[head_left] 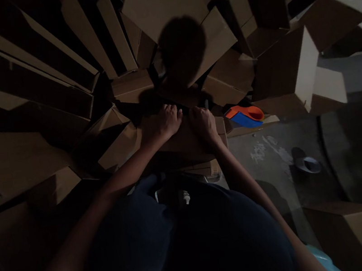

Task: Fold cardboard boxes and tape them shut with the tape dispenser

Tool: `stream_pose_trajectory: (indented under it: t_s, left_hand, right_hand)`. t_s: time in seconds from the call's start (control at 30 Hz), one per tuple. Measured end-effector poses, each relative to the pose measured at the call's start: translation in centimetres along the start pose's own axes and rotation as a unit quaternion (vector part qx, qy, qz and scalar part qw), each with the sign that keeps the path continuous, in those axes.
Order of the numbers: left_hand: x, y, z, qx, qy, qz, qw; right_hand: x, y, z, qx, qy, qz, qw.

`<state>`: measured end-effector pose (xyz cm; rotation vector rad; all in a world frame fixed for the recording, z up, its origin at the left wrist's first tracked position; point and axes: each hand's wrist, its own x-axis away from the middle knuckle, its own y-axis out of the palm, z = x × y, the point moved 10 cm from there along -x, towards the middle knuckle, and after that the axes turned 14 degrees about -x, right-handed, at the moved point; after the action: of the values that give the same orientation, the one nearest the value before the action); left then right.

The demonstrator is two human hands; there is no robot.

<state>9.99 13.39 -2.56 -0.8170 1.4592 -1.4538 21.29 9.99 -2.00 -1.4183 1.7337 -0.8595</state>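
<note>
In the dim head view, a closed cardboard box [184,135] lies in front of my body, mostly in shadow. My left hand [170,120] presses on its top, fingers together and bent over the far edge. Just to the right, my right hand [203,122] is closed in a fist on the same box. A short grey tip [206,103] sticks up beside its fingers; the rest of that thing is hidden in the hand. To the right of the fist lies an orange and blue curved object [245,116], whose kind I cannot make out.
Open cardboard boxes [160,1] crowd the far side and the left. Another open box [283,69] stands at the right, and one [356,226] at the lower right. A white ring-shaped roll [307,165] lies on the concrete floor [268,163] near white scraps.
</note>
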Motion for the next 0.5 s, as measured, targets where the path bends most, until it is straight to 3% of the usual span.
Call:
stream_pose_trajectory:
  t_s: [0.27,0.5]
  left_hand:
    - [0.00,0.01,-0.15,0.034,-0.009,-0.001,0.999]
    - [0.13,-0.11,-0.07,0.005,0.004,0.006,1.000]
  right_hand:
    - [-0.01,0.05,0.13,-0.009,-0.013,0.007,1.000]
    - [-0.02,-0.13,-0.14,-0.004,-0.013,-0.003,1.000]
